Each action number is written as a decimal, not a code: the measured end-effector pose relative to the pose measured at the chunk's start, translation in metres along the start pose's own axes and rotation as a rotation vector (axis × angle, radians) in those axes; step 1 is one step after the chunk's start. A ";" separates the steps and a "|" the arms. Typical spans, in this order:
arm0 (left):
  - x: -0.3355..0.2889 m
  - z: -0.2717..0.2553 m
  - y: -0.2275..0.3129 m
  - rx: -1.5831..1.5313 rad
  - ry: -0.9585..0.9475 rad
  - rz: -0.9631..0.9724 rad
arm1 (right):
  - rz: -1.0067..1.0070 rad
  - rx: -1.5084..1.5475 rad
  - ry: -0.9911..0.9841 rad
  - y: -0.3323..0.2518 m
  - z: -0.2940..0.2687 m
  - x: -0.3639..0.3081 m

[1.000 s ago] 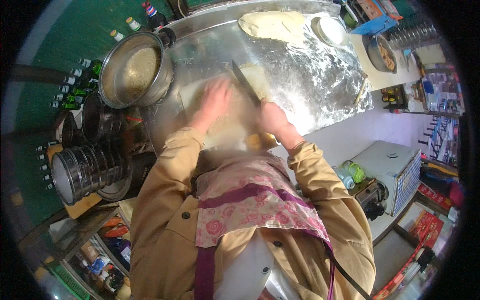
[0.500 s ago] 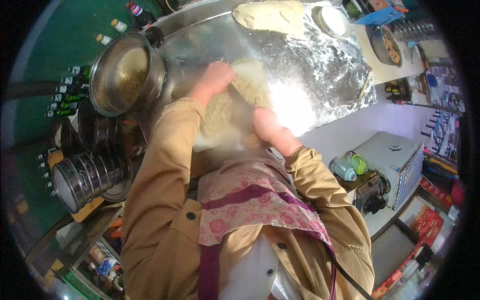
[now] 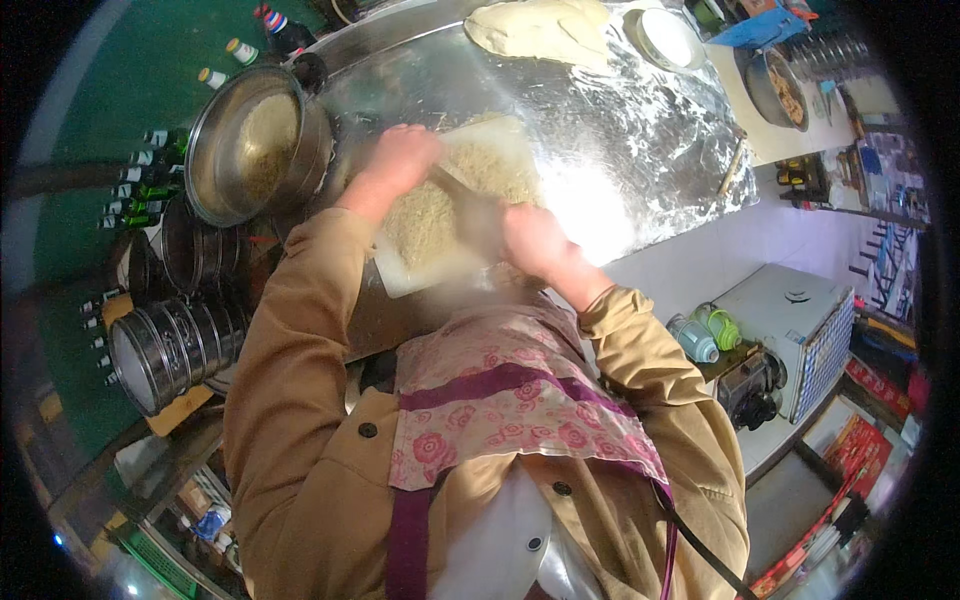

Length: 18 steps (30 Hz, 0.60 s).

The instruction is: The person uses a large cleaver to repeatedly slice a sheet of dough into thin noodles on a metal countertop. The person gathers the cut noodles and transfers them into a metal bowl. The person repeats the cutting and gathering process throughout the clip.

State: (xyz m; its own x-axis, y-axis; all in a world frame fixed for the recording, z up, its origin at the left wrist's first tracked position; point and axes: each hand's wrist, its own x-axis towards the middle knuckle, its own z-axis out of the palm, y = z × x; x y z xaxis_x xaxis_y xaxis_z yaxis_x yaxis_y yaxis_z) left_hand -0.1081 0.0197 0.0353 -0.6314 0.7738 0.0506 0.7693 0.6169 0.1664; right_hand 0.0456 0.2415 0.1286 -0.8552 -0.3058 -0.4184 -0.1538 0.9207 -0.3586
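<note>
Pressing flat on the crumbly dough sheet (image 3: pixel 450 200), both hands (image 3: pixel 400 160) have spread further apart since before.

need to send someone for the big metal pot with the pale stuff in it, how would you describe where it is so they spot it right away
Start at the flour-dusted metal worktop and look off its left end, just beyond the person's left hand. The big metal pot stands there. Unlike the round metal sieves stacked nearer the person, it is wide open and holds pale, grainy contents.

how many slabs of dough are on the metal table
2: one dough slab under both hands, in front of the person; another slab at the table's far edge beside a white bowl. More may be hidden.
</note>
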 end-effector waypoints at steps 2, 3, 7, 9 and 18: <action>-0.012 0.021 -0.008 -0.058 -0.023 -0.061 | -0.056 -0.051 -0.053 -0.008 -0.012 -0.002; -0.016 0.029 -0.009 -0.081 -0.054 -0.094 | -0.074 -0.068 -0.073 -0.005 -0.009 0.002; -0.023 0.034 0.009 -0.121 0.009 -0.125 | -0.031 -0.048 -0.047 0.022 0.048 0.017; -0.022 0.045 0.015 -0.026 0.056 -0.083 | 0.035 -0.023 0.069 0.050 0.115 0.026; -0.043 0.007 0.014 -0.002 0.066 -0.113 | -0.156 -0.103 -0.001 0.018 0.006 0.007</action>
State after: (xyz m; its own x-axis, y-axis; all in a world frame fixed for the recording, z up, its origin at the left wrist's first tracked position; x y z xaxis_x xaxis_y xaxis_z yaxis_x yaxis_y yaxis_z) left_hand -0.0695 -0.0040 0.0287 -0.7193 0.6881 0.0957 0.6926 0.6994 0.1764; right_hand 0.0394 0.2546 0.1140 -0.8164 -0.4469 -0.3657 -0.3341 0.8821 -0.3320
